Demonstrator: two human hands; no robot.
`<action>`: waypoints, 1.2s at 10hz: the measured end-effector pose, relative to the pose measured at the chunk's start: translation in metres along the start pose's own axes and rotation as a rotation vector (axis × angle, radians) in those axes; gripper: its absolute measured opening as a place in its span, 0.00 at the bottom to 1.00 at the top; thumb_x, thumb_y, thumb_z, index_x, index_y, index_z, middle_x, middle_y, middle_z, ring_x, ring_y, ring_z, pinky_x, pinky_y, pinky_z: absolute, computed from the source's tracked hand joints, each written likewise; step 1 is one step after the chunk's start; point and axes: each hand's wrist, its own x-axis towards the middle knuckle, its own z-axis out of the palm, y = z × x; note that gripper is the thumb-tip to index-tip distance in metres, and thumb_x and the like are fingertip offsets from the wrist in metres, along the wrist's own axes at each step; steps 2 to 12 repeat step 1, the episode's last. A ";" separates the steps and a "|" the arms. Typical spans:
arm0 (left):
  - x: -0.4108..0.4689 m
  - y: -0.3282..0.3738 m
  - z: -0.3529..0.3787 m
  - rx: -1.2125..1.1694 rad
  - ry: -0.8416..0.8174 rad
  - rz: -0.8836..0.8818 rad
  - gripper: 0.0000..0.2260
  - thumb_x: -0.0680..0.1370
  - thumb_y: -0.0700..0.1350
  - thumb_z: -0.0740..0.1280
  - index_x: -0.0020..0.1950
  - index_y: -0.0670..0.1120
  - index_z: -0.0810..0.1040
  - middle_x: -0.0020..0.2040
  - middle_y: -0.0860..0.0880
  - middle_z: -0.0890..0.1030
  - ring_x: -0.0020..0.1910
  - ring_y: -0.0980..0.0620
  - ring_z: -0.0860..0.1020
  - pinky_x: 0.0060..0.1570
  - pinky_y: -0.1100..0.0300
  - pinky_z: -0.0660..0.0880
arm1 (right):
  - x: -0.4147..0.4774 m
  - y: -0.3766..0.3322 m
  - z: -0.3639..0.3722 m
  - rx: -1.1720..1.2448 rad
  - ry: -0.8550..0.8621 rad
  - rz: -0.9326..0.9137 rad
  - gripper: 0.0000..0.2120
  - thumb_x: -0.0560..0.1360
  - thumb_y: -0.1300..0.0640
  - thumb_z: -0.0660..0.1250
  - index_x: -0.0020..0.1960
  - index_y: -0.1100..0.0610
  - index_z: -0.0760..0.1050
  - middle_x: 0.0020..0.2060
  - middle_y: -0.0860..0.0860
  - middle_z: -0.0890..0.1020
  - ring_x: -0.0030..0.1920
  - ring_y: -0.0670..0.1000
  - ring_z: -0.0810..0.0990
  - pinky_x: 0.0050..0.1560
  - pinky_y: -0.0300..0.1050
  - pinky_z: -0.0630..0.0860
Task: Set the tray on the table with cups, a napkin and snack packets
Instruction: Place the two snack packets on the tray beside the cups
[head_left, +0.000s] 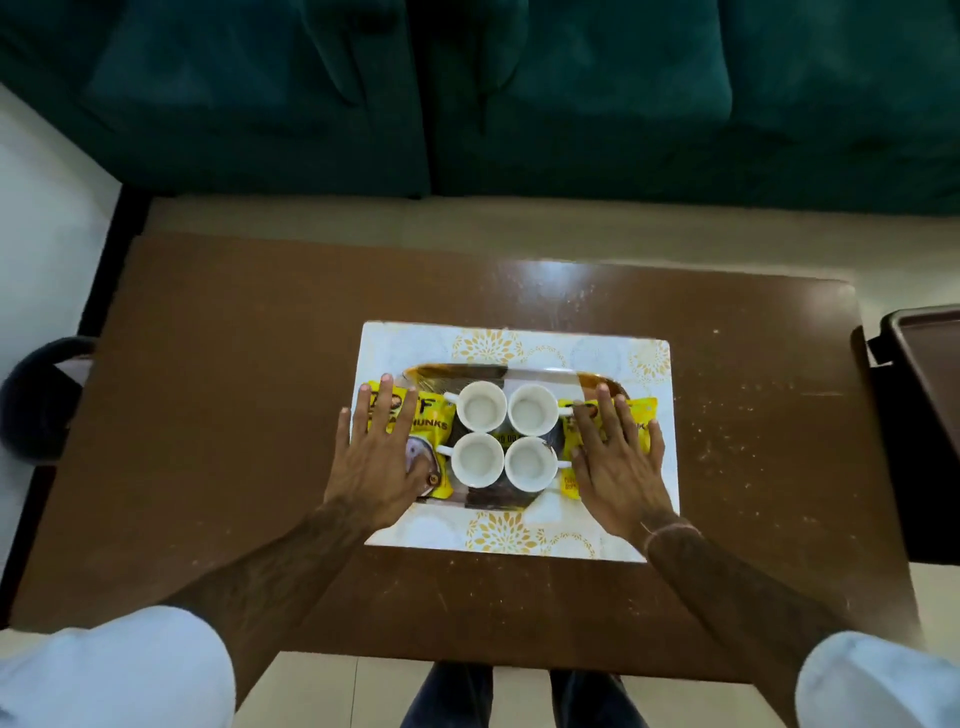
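A white napkin (519, 535) with gold flower prints lies flat on the brown table (234, 364). On it rests a shiny oval tray (441, 375) holding several white cups (482, 406) packed together in the middle. A yellow snack packet (434, 415) lies at the tray's left end and another yellow snack packet (645, 415) at its right end. My left hand (382, 457) lies flat, fingers spread, on the left packet. My right hand (618, 462) lies flat, fingers spread, on the right packet. Neither hand grips anything.
A dark green sofa (519, 93) stands beyond the table's far edge. A second dark tray (930, 374) sits on a stand at the right. A dark round object (36, 400) is at the left edge. My legs show below the near edge.
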 end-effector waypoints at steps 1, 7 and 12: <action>0.010 0.017 -0.040 -0.138 0.034 -0.058 0.36 0.78 0.59 0.59 0.82 0.52 0.49 0.83 0.45 0.45 0.81 0.40 0.48 0.75 0.40 0.56 | 0.005 -0.021 -0.040 0.146 0.057 -0.007 0.27 0.83 0.47 0.48 0.81 0.49 0.49 0.82 0.51 0.43 0.81 0.55 0.49 0.77 0.62 0.51; 0.010 0.017 -0.040 -0.138 0.034 -0.058 0.36 0.78 0.59 0.59 0.82 0.52 0.49 0.83 0.45 0.45 0.81 0.40 0.48 0.75 0.40 0.56 | 0.005 -0.021 -0.040 0.146 0.057 -0.007 0.27 0.83 0.47 0.48 0.81 0.49 0.49 0.82 0.51 0.43 0.81 0.55 0.49 0.77 0.62 0.51; 0.010 0.017 -0.040 -0.138 0.034 -0.058 0.36 0.78 0.59 0.59 0.82 0.52 0.49 0.83 0.45 0.45 0.81 0.40 0.48 0.75 0.40 0.56 | 0.005 -0.021 -0.040 0.146 0.057 -0.007 0.27 0.83 0.47 0.48 0.81 0.49 0.49 0.82 0.51 0.43 0.81 0.55 0.49 0.77 0.62 0.51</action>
